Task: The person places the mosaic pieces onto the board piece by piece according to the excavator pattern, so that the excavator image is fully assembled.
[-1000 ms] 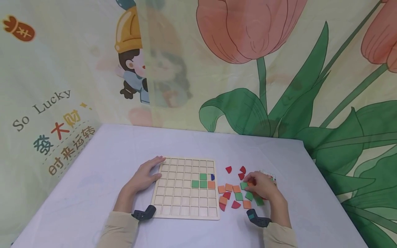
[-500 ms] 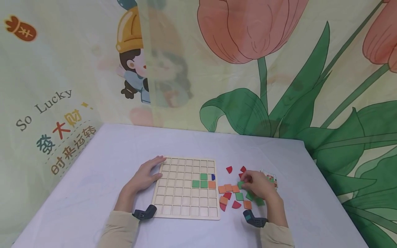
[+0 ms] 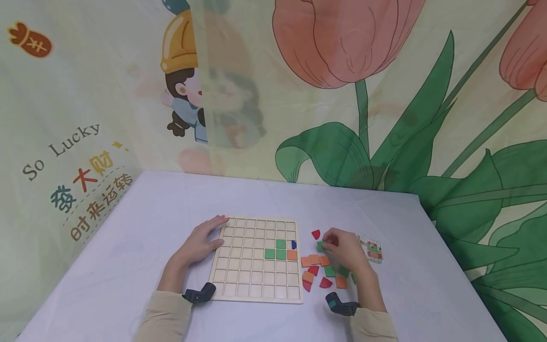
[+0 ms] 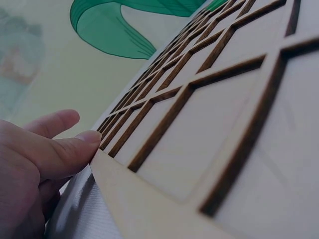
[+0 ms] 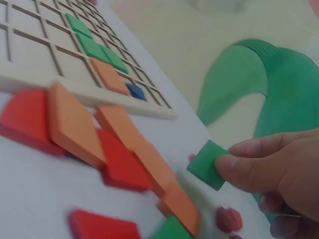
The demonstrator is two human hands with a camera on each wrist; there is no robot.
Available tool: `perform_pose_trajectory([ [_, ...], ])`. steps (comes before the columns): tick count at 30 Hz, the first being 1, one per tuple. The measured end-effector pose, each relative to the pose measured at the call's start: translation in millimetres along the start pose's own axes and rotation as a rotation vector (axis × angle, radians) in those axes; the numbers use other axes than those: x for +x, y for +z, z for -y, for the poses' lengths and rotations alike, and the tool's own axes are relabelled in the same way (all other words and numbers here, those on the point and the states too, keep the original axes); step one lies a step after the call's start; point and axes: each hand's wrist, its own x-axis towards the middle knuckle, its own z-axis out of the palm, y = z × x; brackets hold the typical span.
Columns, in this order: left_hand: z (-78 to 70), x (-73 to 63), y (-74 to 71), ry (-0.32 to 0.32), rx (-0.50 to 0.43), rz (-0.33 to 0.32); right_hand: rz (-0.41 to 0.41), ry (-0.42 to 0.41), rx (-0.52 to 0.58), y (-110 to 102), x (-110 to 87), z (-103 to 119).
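A wooden grid board (image 3: 243, 275) lies on the table, with green squares (image 3: 270, 253), an orange square (image 3: 292, 255) and a blue piece (image 3: 294, 244) set in its cells near the right side. My left hand (image 3: 197, 244) rests at the board's left edge, thumb and fingertips touching the frame, fingers fairly straight. My right hand (image 3: 347, 247) pinches a green square tile (image 5: 207, 164) between thumb and index finger, raised over the loose pieces right of the board. In the right wrist view the tile is tilted, and the other fingers are curled beneath.
Loose orange squares (image 3: 314, 260), red quarter-round pieces (image 3: 325, 282) and more green squares (image 3: 329, 271) lie right of the board. A small printed pattern card (image 3: 372, 249) sits beyond my right hand. A cloth printed with tulips (image 3: 342, 42) hangs behind the table.
My right hand has moved left and away from me with the green tile, lifting it from among the loose pieces toward the board. The card shows more fully. My left hand stays put.
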Motion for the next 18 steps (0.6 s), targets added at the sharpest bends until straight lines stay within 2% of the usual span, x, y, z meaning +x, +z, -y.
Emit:
perform_pose_trajectory([
  [7,-0.8,0.3,0.3,-0.019,-0.006,0.001,-0.076,-0.029,0.053,26.3,-2.9,34.6],
  [13,-2.2,0.1,-0.2,-0.026,0.007,-0.002,-0.135,-0.140,0.089,51.1,-14.9,64.9],
  [18,-2.7,0.1,-0.5,-0.018,0.006,-0.002,-0.155,-0.218,0.089,73.2,-24.6,80.3],
])
